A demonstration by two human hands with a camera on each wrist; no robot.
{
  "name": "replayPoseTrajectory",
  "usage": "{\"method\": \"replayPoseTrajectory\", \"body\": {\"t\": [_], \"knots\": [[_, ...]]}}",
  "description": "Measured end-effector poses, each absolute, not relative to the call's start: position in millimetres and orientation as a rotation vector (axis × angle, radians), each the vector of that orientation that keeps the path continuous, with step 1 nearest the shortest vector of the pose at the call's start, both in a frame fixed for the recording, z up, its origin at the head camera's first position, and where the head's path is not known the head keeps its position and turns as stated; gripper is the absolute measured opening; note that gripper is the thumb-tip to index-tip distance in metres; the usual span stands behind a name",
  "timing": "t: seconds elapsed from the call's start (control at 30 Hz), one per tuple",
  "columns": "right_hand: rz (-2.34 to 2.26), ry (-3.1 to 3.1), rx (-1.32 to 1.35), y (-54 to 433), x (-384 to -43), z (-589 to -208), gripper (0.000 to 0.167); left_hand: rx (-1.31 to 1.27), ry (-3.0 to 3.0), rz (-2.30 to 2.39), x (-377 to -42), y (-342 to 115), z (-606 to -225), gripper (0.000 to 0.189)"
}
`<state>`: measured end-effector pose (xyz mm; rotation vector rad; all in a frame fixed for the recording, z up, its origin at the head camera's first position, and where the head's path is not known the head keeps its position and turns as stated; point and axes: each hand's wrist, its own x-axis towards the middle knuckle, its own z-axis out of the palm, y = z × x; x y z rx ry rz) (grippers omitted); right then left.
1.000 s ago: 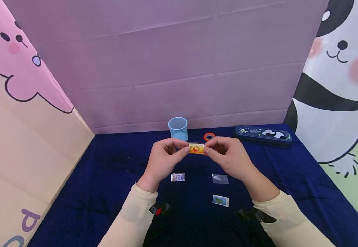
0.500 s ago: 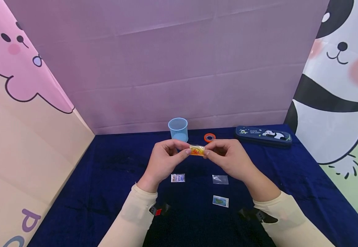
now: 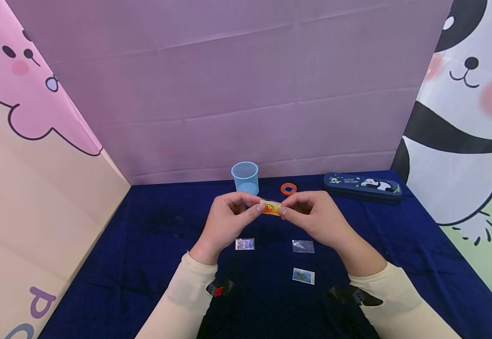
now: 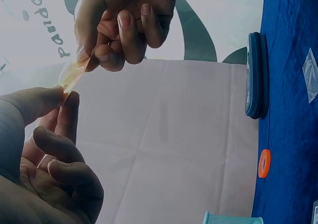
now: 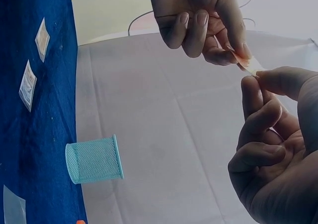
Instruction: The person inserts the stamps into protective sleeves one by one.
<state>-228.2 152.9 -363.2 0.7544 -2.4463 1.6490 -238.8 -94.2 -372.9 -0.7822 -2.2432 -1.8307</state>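
Note:
Both hands hold a small yellow and red stamp [image 3: 270, 207] up over the table, with a clear plastic film along its edge. My left hand [image 3: 226, 216] pinches its left end between thumb and index finger. The right hand [image 3: 315, 216] pinches the other end the same way. Seen edge-on in the left wrist view, the stamp [image 4: 74, 77] slants between the two hands, with the other fingers of each hand curled away from it. Below lie a purple-blue stamp [image 3: 245, 244], a clear plastic sleeve [image 3: 303, 246] and a green-blue stamp [image 3: 303, 276].
On the dark blue cloth [image 3: 152, 263] stand a light blue mesh cup [image 3: 246, 176], an orange tape roll [image 3: 288, 189] and a navy pencil case [image 3: 362, 186] along the back. Another small stamp [image 5: 42, 40] shows in the right wrist view. Printed and plain cloth walls surround the table.
The stamp has tilted a little, its right end lower, and the left thumb covers more of it. Both hands have otherwise barely moved.

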Motion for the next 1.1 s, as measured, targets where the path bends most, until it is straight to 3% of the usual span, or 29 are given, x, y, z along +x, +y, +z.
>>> {"method": "replayPoseTrajectory", "body": {"t": [1.1], "knots": [[1.518, -2.523, 0.655, 163.8, -231.6, -373.1, 0.01, -0.721, -2.278, -1.778, -244.4, -88.0, -379.7, 0.014]]}}
